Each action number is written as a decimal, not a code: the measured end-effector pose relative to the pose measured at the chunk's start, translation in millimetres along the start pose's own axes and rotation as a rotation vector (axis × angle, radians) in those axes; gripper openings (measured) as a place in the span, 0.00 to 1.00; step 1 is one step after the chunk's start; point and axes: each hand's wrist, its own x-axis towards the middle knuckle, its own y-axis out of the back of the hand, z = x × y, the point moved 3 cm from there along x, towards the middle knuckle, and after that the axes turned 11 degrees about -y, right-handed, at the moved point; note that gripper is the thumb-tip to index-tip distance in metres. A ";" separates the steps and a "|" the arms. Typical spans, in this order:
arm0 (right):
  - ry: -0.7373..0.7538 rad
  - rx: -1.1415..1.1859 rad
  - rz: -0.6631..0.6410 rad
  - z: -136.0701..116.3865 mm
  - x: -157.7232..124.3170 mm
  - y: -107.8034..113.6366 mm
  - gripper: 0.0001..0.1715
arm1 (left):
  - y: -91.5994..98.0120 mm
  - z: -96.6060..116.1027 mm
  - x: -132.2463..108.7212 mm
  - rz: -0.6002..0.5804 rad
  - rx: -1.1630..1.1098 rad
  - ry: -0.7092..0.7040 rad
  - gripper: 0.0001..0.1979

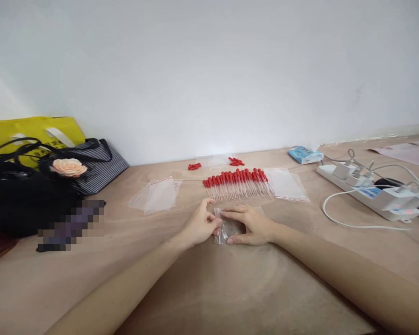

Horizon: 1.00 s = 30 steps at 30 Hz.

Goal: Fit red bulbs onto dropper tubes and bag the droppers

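A small clear plastic bag (226, 229) lies flat on the table (209, 288) in front of me. My left hand (199, 225) pinches its left edge with closed fingers. My right hand (249, 224) lies on top of the bag with the fingers stretched flat, pressing it down. Just beyond my hands lies a row of several red-capped clear droppers (236, 183).
Clear bags lie in piles at left (157, 194) and right (286, 184) of the droppers. Loose red caps (194, 166) sit near the wall. A power strip (377, 195) with plugs and cables is at right, a tissue pack (305, 154) behind it. Bags (38, 181) crowd the left.
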 end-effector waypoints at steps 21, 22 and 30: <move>-0.016 0.066 -0.004 12.0 2.6 5.5 0.41 | 47.7 -8.2 -11.4 0.227 -0.114 -0.100 0.15; -0.015 0.069 -0.005 12.9 2.7 5.7 0.41 | 53.3 -6.4 -4.6 0.239 0.030 -0.164 0.13; -0.048 0.061 -0.016 14.2 2.7 5.1 0.42 | 75.3 -2.0 105.7 0.335 0.526 -0.187 0.08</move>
